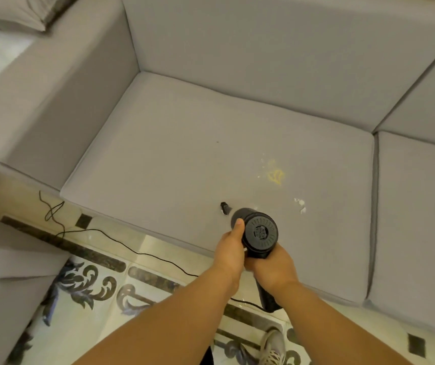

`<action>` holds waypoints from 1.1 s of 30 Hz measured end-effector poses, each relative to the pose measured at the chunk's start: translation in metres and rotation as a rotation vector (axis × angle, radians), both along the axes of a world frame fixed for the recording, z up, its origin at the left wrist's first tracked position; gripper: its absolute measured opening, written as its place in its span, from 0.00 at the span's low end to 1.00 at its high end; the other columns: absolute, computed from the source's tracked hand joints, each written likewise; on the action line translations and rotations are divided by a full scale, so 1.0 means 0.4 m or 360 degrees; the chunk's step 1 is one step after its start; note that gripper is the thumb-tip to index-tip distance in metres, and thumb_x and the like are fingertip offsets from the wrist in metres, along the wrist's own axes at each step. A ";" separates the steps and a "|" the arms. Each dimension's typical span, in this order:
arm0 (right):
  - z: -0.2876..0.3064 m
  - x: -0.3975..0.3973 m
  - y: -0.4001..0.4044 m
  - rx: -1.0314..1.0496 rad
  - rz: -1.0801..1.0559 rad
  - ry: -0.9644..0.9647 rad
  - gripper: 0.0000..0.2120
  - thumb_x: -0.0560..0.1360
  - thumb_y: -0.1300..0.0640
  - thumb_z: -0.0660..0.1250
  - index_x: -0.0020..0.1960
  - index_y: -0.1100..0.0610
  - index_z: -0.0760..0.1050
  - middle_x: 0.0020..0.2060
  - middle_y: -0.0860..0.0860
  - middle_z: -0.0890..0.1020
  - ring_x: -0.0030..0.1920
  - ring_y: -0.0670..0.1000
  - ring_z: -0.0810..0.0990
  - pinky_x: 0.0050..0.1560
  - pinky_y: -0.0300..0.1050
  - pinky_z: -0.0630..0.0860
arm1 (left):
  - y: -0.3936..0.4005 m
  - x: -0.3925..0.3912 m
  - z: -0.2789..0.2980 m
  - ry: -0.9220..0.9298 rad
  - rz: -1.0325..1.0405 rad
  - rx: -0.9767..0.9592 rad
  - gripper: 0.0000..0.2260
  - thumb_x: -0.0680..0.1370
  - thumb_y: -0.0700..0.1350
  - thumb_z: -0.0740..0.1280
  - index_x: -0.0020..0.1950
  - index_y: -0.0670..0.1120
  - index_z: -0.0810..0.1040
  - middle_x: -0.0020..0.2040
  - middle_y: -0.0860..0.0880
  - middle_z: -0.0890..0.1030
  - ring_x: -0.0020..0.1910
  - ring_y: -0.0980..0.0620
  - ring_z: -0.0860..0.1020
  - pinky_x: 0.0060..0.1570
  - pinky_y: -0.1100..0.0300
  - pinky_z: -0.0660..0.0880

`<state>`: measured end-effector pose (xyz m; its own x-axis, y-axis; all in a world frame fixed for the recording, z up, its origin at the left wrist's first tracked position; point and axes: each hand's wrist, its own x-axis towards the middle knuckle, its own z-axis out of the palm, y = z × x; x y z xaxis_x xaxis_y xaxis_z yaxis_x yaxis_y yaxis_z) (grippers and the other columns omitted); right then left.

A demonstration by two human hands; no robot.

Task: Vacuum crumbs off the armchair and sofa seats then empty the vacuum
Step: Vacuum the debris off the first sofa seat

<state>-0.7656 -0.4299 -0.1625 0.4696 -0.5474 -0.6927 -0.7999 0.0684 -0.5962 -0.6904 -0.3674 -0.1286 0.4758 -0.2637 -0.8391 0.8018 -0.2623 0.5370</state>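
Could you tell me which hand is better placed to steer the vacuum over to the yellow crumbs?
Probably the right hand: it grips the handheld vacuum by its handle, on the yellow crumbs' side. The left hand only steadies the body.

The vacuum (260, 234) body hides most of its nozzle (224, 208). The right hand (273, 270) covers the handle's middle. At 6 o'clock, the shoe (273, 349) is cut off by the frame edge.

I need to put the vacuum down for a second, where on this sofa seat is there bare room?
The seat cushion is bare from the left armrest toward the middle. Crowded front right: yellow crumbs, white crumbs, small black piece.
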 end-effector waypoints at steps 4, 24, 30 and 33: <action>-0.019 -0.098 -0.050 -0.0040 -0.0002 -0.0014 0.22 0.65 0.60 0.75 0.57 0.49 0.77 0.44 0.49 0.83 0.43 0.52 0.80 0.37 0.43 0.73 | -0.043 -0.106 -0.008 0.0044 0.0045 -0.0085 0.12 0.81 0.56 0.57 0.53 0.51 0.76 0.51 0.48 0.80 0.55 0.45 0.78 0.58 0.50 0.74; -0.058 -0.197 -0.180 -0.0037 0.0057 -0.0155 0.20 0.66 0.59 0.75 0.55 0.47 0.76 0.42 0.46 0.82 0.40 0.46 0.79 0.34 0.39 0.70 | -0.164 -0.224 -0.055 -0.0049 0.0166 -0.0111 0.13 0.80 0.58 0.58 0.53 0.51 0.77 0.51 0.49 0.81 0.51 0.50 0.78 0.56 0.53 0.70; -0.046 -0.257 -0.228 -0.0102 -0.0089 -0.0040 0.20 0.64 0.59 0.76 0.54 0.50 0.78 0.41 0.48 0.83 0.41 0.50 0.80 0.36 0.42 0.73 | -0.223 -0.258 -0.048 0.0040 0.0014 -0.0150 0.12 0.79 0.57 0.60 0.52 0.51 0.77 0.55 0.46 0.80 0.56 0.46 0.78 0.63 0.49 0.72; -0.028 -0.282 -0.259 -0.0108 -0.0149 -0.0035 0.18 0.64 0.60 0.75 0.53 0.51 0.78 0.42 0.50 0.84 0.42 0.52 0.81 0.41 0.45 0.76 | -0.260 -0.279 -0.037 0.0041 -0.0049 -0.0184 0.15 0.79 0.57 0.60 0.58 0.49 0.77 0.57 0.46 0.80 0.58 0.45 0.77 0.64 0.48 0.72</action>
<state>-0.8783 -0.5336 -0.1737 0.4288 -0.6349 -0.6427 -0.7787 0.1008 -0.6192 -0.8018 -0.4713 -0.1435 0.4447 -0.3734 -0.8141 0.8082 -0.2246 0.5445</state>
